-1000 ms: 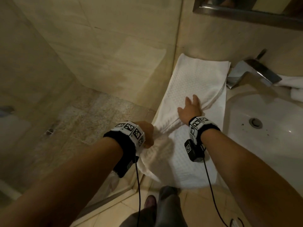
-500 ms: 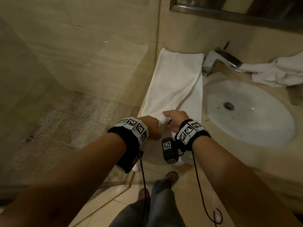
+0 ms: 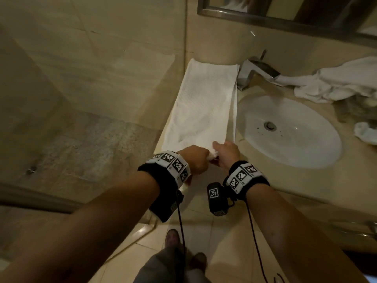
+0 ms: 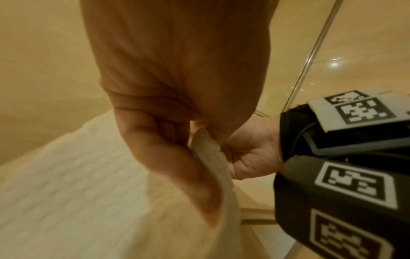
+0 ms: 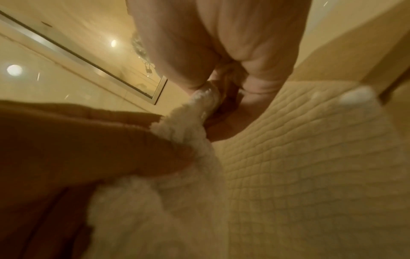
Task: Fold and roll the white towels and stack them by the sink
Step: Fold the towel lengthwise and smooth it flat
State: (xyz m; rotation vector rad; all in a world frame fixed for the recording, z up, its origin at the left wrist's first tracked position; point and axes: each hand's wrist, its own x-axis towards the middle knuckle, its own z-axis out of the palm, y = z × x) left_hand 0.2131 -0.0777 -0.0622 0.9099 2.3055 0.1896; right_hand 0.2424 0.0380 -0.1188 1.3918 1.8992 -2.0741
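Towel in work: a white waffle-textured towel [image 3: 201, 105], folded into a long narrow strip, lies on the beige stone surface [image 3: 306, 180] and stretches straight away from my hands toward the wall.
Left hand [image 3: 194, 159]: clenched around the near end of the strip; my left wrist view shows the fingers curled over a bunched edge of cloth.
Right hand [image 3: 226, 154]: touching the left, pinching the same near end between thumb and fingers.
Sink: an oval white basin [image 3: 289, 131] sits just to the right of my hands, beside the strip, with a chrome tap [image 3: 255, 71] beyond it.
Other towels: a crumpled heap of white towels [image 3: 338, 82] lies far right of my hands, past the tap; a smaller white bundle [image 3: 366, 132] shows at the right edge.
Done so far: I judge the lengthwise fold on this towel finished.
Left to do: rolling has barely begun, if at all; I see no rolled towel and no stack anywhere, and the heap looks unfolded.
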